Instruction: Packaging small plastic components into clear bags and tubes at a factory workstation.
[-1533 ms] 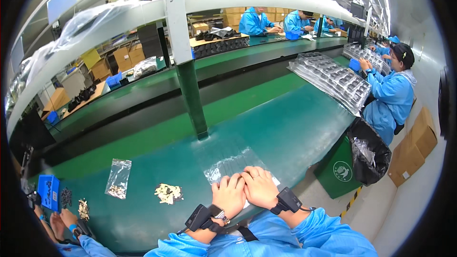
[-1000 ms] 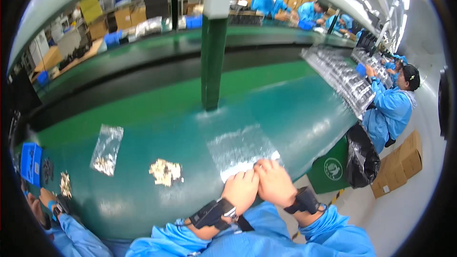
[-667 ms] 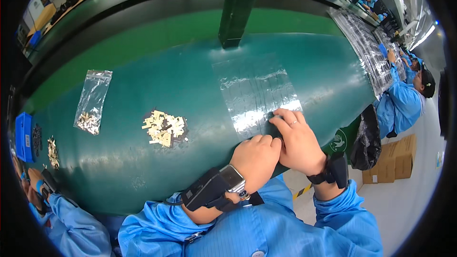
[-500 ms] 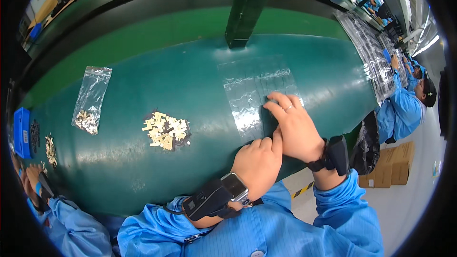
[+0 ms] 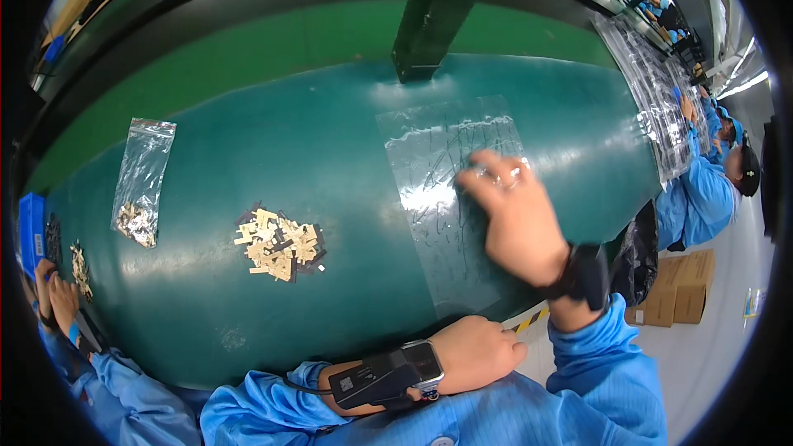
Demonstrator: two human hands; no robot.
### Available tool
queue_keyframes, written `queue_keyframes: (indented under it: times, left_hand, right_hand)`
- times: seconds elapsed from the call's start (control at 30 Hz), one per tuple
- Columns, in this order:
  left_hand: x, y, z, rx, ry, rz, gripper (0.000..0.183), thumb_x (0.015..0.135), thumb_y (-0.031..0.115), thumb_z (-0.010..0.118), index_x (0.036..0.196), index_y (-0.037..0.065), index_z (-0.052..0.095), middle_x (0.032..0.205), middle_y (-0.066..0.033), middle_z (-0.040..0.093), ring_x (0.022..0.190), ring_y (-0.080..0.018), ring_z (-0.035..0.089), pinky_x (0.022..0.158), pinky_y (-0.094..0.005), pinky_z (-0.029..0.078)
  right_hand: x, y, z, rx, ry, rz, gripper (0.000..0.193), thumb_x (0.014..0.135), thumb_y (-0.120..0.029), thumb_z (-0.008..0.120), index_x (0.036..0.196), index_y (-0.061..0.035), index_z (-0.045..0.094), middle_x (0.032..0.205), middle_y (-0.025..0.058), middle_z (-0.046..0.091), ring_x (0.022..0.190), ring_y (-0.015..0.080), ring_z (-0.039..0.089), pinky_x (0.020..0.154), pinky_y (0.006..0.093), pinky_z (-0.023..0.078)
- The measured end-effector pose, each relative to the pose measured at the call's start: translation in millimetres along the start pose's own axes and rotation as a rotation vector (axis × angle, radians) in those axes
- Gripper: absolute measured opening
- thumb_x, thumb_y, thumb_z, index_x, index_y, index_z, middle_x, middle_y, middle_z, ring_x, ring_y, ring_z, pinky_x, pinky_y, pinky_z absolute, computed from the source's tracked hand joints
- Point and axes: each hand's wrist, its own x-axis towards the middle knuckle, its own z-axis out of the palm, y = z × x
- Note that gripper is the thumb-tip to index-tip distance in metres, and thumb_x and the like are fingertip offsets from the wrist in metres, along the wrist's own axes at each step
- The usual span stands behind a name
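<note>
A clear plastic sheet (image 5: 413,140) marked with fine dark lines lies flat on the green table. Over its right part hovers my right hand (image 5: 524,227), fingers bent, apart and slightly blurred, with nothing visible in them. My left hand (image 5: 475,353) is at the table's near edge, just below the sheet's lower end. Its fingers are curled closed, and whatever they may hold is hidden. To the left of the sheet sits a loose pile of small cream and dark pieces (image 5: 281,246).
A zip bag (image 5: 147,169) partly filled with small pieces lies farther left. Beyond it are another small pile (image 5: 81,271), a blue bin (image 5: 32,235) and a co-worker's hands (image 5: 56,297). A dark green post (image 5: 434,21) rises behind the sheet. Clear plastic sheeting (image 5: 648,99) covers the far right.
My left hand has drawn back from beside my right hand toward the near edge, baring the sheet's lower part. My right hand stays over the sheet.
</note>
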Motion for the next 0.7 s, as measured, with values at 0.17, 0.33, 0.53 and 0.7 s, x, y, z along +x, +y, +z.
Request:
queue_keyframes:
  times: [0.17, 0.33, 0.53, 0.7]
  left_hand:
    - [1, -1, 2, 0.005, -0.038, -0.009, 0.011, 0.075, 0.013, 0.054, 0.079, 0.003, 0.052, 0.070, -0.0076, 0.056, 0.065, -0.0224, 0.059, 0.056, -0.0337, 0.049]
    - [1, -1, -3, 0.088, 0.088, -0.063, 0.009, 0.073, 0.012, 0.056, 0.075, 0.004, 0.051, 0.070, -0.0075, 0.055, 0.064, -0.0227, 0.059, 0.054, -0.0339, 0.048]
    - [3, -3, -10, 0.054, 0.220, 0.151, 0.010, 0.072, 0.012, 0.059, 0.071, 0.007, 0.051, 0.065, -0.0053, 0.050, 0.058, -0.0201, 0.054, 0.050, -0.0325, 0.044]
    - [7, 0, -21, 0.015, 0.287, 0.191, 0.018, 0.075, 0.010, 0.065, 0.065, 0.009, 0.050, 0.062, -0.0034, 0.046, 0.054, -0.0205, 0.050, 0.048, -0.0324, 0.041]
  right_hand:
    - [-19, -11, 5, -0.092, 0.032, 0.082, 0.050, 0.067, 0.007, 0.052, 0.115, -0.0083, 0.057, 0.129, 0.0165, 0.045, 0.107, 0.0379, 0.047, 0.090, 0.0420, 0.043]
    - [-28, 8, -7, -0.082, 0.053, 0.289, 0.048, 0.071, 0.003, 0.051, 0.116, -0.0115, 0.057, 0.119, 0.0193, 0.049, 0.104, 0.0368, 0.049, 0.089, 0.0429, 0.044]
    - [-58, -32, -1, 0.053, -0.008, 0.101, 0.049, 0.067, 0.005, 0.054, 0.114, -0.0076, 0.057, 0.119, 0.0184, 0.049, 0.103, 0.0385, 0.048, 0.087, 0.0420, 0.044]
    - [-79, -28, -9, 0.045, 0.003, 0.182, 0.046, 0.068, -0.002, 0.056, 0.114, -0.0065, 0.054, 0.118, 0.0184, 0.048, 0.103, 0.0382, 0.047, 0.086, 0.0425, 0.043]
